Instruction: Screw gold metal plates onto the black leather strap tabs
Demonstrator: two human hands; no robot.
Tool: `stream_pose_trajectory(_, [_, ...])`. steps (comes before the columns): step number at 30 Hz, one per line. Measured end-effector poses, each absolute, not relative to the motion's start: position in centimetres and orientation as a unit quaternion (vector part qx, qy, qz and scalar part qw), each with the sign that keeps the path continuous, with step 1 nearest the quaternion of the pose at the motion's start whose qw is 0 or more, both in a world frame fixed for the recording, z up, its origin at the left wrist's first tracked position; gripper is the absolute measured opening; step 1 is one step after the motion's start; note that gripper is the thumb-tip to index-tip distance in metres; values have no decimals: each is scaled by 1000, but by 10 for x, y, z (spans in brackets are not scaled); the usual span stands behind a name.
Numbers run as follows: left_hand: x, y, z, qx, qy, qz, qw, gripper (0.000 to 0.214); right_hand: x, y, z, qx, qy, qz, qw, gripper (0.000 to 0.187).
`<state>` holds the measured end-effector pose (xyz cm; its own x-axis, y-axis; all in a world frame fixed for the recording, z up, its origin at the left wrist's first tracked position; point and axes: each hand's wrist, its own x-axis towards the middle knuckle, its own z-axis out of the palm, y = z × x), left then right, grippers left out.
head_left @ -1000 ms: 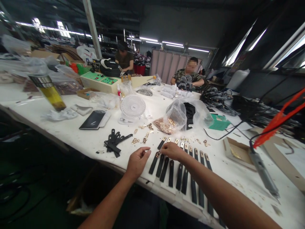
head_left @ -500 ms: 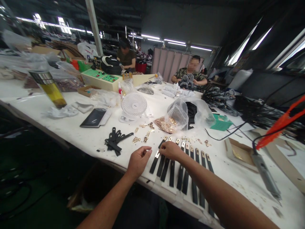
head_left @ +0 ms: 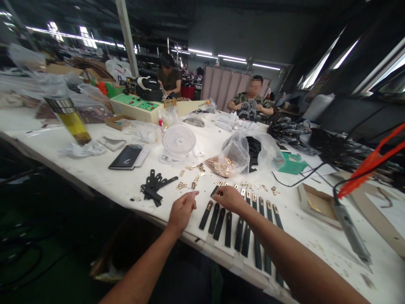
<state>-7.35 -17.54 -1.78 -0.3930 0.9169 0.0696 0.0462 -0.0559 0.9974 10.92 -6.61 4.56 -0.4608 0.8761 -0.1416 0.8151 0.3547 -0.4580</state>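
My left hand (head_left: 182,212) is just above the table's near edge, left of the strap rows. Its index finger points towards loose gold metal plates (head_left: 194,185); the other fingers are half curled, and nothing shows in them. My right hand (head_left: 230,199) hovers over the black straps, fingers bent together. Its fingertips are partly hidden, so I cannot make out what they pinch. Below them lies a black strap (head_left: 206,216) with a gold plate at its top end. More black straps (head_left: 258,236) lie side by side, several with gold plates on their far ends.
A pile of black straps (head_left: 155,188) lies left. Beyond are a white fan (head_left: 179,140), a plastic bag (head_left: 236,150) beside gold plates, and a dark notebook (head_left: 125,157). A cardboard box (head_left: 319,204) and a corded grey tool (head_left: 352,234) are right. Two people work across the table.
My left hand has shifted slightly left and its index finger has straightened. My right hand has barely moved. The plate on the nearest left strap looks darker gold than before.
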Motion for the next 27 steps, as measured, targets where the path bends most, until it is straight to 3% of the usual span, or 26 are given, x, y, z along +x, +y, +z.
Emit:
stream_pose_trajectory(8, [-59, -202, 1, 251, 429, 666, 556, 104, 111, -138, 83, -406, -840, 318, 169, 23])
stream_pose_trajectory(20, [-16, -244, 29, 218, 418, 622, 625, 98, 122, -180, 94, -329, -905, 247, 110, 29])
stream_pose_trajectory(27, [-5, -245, 34, 234, 420, 595, 645, 95, 134, -182, 101, -323, -910, 250, 72, 15])
